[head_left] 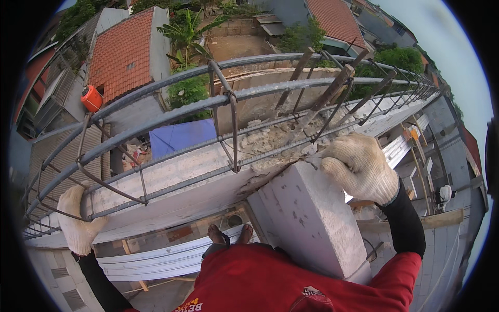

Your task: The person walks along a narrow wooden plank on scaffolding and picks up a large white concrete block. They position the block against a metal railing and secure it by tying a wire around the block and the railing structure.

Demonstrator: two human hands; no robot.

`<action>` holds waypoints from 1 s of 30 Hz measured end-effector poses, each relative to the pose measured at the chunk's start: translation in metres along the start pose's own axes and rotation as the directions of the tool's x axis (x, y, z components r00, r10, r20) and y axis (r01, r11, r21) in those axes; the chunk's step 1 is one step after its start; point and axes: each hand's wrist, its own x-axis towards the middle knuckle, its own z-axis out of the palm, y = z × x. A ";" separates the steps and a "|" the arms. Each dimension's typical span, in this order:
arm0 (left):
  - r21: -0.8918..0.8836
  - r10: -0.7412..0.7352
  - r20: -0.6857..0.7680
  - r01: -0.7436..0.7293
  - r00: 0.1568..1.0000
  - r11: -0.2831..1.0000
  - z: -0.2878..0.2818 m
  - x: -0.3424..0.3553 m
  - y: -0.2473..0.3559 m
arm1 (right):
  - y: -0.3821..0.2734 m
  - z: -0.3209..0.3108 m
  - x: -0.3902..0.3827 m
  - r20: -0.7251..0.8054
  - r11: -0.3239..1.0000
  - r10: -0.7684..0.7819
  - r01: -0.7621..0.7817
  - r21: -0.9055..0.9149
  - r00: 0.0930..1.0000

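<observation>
A steel rebar cage point(192, 111) of ribbed bars and bent ties runs along the top of a pale block wall point(187, 179). At its left end my left hand point(78, 221), in a white knit glove, grips the lower bar, thumb apart from the fingers. My right hand point(361, 169), gloved alike, is closed above a light grey block pier point(317, 218) that joins the wall. A thin tie wire point(310, 163) with a curled end shows beside its fingers. What lies inside that fist is hidden.
Rough broken mortar point(267, 143) and wooden stakes point(330, 93) stand in the cage. Below are my bare feet point(228, 234), white corrugated sheets point(166, 258) and a timber plank point(431, 219). Beyond the wall, far down, lie tiled roofs point(122, 52), a blue tarp point(179, 136) and an orange tank point(92, 99).
</observation>
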 end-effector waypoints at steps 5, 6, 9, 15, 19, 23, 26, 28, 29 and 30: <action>-0.002 -0.010 -0.011 0.010 1.000 1.000 -0.006 0.000 0.006 | -0.012 0.002 0.005 -0.005 0.982 0.182 -0.182 -0.055 0.983; -0.012 -0.036 0.030 0.036 0.999 0.999 -0.007 0.005 0.011 | -0.024 0.000 0.007 0.006 0.986 0.156 -0.155 -0.066 0.988; -0.057 0.007 0.023 -0.006 1.000 0.998 -0.008 0.013 0.018 | -0.033 0.008 0.015 0.074 0.995 0.095 -0.098 0.032 0.993; -0.049 -0.015 0.080 0.019 0.997 0.999 -0.015 0.009 0.018 | -0.021 -0.001 0.012 0.047 0.992 0.111 -0.114 0.060 0.993; -0.057 -0.019 0.101 0.025 0.995 0.998 -0.012 0.011 0.017 | 0.018 -0.026 -0.035 0.001 0.940 0.270 -0.263 -0.218 0.963; -0.072 -0.043 0.080 0.048 0.996 0.996 -0.014 0.006 0.020 | -0.008 -0.023 -0.033 0.109 0.943 0.270 -0.240 -0.233 0.957; -0.075 -0.022 0.075 0.027 0.997 0.997 -0.006 0.006 0.013 | -0.024 -0.028 -0.037 -0.077 0.940 0.331 -0.336 -0.057 0.941; -0.073 -0.030 0.045 0.033 0.999 0.997 -0.004 0.001 0.008 | -0.007 -0.039 -0.054 -0.283 0.800 0.599 -0.549 0.241 0.749; -0.063 -0.032 0.037 0.034 0.999 0.997 -0.002 0.000 0.008 | 0.017 -0.038 -0.067 -0.417 0.740 0.671 -0.517 0.430 0.613; -0.057 -0.035 0.031 0.037 0.999 0.998 0.001 0.000 0.007 | 0.031 -0.048 -0.070 -0.435 0.698 0.714 -0.605 0.383 0.548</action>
